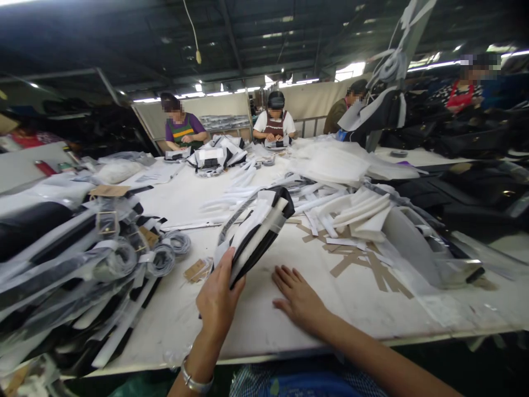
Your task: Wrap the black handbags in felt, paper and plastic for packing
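Observation:
My left hand [217, 300] is closed around the lower end of a black bag [264, 234], which tilts up and to the right above the table. White padding strips and clear wrapping cover parts of the bag, and a wrapped strap loop runs along its left side. My right hand [300, 298] lies on the pale tabletop [264, 331] to the right of the bag, with its fingers stretched out and nothing in it. A small brown card tag [196, 270] rests on the table left of my left hand.
Wrapped straps with coils [161, 259] and black pieces are heaped on the left. White foam sheets [330, 160], brown card strips [372, 264] and plastic wrapping [417, 242] cover the right. Across the table, a person in a brown apron [275, 125] and other people work.

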Motion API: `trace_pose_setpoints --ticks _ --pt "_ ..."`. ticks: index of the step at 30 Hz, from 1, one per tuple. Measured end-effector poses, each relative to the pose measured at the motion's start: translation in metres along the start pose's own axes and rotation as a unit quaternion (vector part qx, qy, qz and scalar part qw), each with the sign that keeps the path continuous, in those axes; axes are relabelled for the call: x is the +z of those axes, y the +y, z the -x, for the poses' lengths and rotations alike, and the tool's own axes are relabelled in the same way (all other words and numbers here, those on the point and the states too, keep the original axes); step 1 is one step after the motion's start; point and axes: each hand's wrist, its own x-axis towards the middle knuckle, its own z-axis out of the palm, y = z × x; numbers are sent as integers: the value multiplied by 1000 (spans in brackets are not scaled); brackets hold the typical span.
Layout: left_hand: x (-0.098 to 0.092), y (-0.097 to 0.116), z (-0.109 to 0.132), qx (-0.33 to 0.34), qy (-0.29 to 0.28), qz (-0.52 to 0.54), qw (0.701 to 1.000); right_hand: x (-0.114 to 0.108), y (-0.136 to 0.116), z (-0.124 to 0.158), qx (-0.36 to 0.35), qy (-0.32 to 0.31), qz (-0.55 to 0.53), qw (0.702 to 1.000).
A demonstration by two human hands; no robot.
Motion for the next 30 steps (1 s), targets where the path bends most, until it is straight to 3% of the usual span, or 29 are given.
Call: trace_pose_setpoints --ticks 3,5,10,13,16,19,22,26,30 --pt "-6 9 0 63 12 12 998 0 -13 -8 16 28 -8 999" --pt "-11 17 3 117 19 21 993 -13 -25 -1 -8 62 -38 997" --pt "-15 41 21 221 63 30 973 -75 -36 52 -173 147 -140 964" --pt "-2 54 40 240 58 38 968 -105 -23 56 -173 187 -114 960" --pt "15 64 59 259 49 37 964 -117 -3 26 -74 174 -90 978" --pt "26 70 70 274 55 27 960 -115 17 -24 65 25 -70 995" --pt "27 72 72 272 63 27 960 -101 31 -80 133 -86 -44 986" --pt "21 72 73 286 73 23 955 -73 36 -139 179 -130 9 975" --pt "16 72 79 308 106 29 945 -49 35 -165 213 -127 38 968"
